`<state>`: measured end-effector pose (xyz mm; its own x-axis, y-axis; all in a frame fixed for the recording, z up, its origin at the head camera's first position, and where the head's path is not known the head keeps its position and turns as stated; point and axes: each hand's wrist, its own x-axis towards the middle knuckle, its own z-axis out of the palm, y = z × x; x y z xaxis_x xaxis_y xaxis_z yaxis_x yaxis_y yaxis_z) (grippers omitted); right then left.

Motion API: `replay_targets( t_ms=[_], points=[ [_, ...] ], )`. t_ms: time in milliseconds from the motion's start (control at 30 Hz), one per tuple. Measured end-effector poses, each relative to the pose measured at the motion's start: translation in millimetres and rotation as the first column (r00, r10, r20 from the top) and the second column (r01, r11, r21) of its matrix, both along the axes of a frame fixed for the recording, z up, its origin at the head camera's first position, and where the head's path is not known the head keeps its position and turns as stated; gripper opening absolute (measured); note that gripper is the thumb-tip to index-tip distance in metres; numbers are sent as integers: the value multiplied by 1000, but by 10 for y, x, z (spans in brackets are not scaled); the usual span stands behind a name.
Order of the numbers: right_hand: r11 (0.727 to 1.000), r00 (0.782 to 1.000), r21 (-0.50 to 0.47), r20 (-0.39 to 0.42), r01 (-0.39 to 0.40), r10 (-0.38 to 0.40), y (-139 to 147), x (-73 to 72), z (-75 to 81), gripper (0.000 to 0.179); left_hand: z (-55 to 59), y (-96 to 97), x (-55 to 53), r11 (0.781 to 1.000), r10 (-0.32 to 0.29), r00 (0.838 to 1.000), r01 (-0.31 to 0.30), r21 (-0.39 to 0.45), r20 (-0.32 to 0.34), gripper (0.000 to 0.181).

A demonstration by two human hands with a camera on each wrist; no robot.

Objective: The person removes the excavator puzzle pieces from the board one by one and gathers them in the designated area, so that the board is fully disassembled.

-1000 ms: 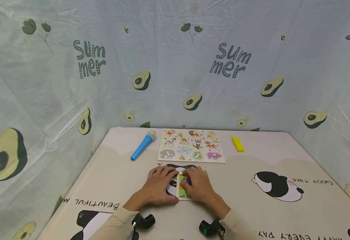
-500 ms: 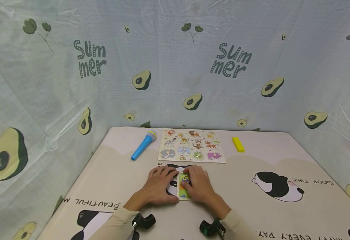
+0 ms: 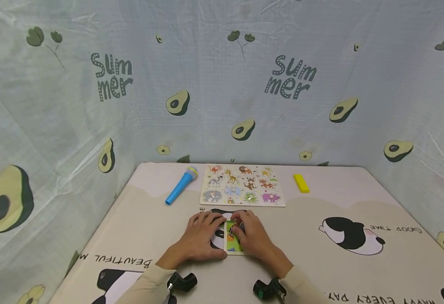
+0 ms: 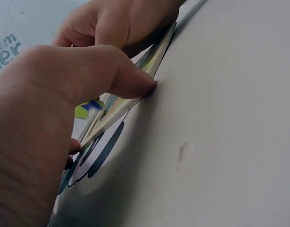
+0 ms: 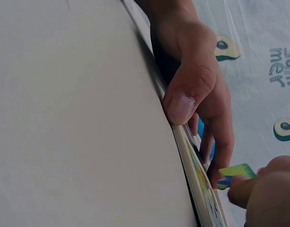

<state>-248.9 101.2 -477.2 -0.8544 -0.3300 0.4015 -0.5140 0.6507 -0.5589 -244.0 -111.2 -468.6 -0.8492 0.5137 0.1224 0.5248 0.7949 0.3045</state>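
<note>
A small picture puzzle board point(image 3: 231, 247) with a pale frame lies on the table between the hands. My left hand point(image 3: 200, 237) grips its left end, the thumb at the near corner and the fingers toward the far one. Over the board, my right hand point(image 3: 256, 237) pinches a small green and blue puzzle piece point(image 5: 237, 175) between thumb and finger. The left wrist view shows that puzzle piece point(image 4: 84, 109) raised off the board. The right hand covers the right part of the board in the head view.
Behind the hands lies a larger animal peg puzzle point(image 3: 242, 185). A blue toy microphone point(image 3: 180, 188) is to its left, a yellow block point(image 3: 301, 183) to its right. Patterned curtains point(image 3: 206, 63) enclose the table's back and sides.
The right thumb and finger have lifted a puzzle piece from the board, and more of the picture beneath shows. My left hand keeps its place on the frame.
</note>
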Motion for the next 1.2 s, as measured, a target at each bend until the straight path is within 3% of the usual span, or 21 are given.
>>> replay_targets(
  t_ms=[300, 533, 667, 900, 1200],
  points=[
    [981, 1000, -193, -22, 14, -18, 146, -55, 45, 19, -10, -13, 1, 1000, 2, 1000, -2, 5, 8, 91],
    [950, 989, -289, 122, 117, -85, 367, -115, 102, 16, -20, -19, 9, 1000, -1, 1000, 1, 12, 1, 90],
    [942, 977, -287, 174, 173, -126, 490, -167, 113, 15, -17, -16, 7, 1000, -4, 1000, 4, 11, 3, 90],
    [935, 962, -259, 195, 240, -193, 676, -264, 73, 14, -16, -9, -4, 1000, -3, 1000, 3, 11, 1, 90],
    [944, 943, -167, 221, 286, -247, 857, -349, 16, 15, -31, -13, -9, 1000, 3, 1000, -3, 8, 3, 90]
  ],
)
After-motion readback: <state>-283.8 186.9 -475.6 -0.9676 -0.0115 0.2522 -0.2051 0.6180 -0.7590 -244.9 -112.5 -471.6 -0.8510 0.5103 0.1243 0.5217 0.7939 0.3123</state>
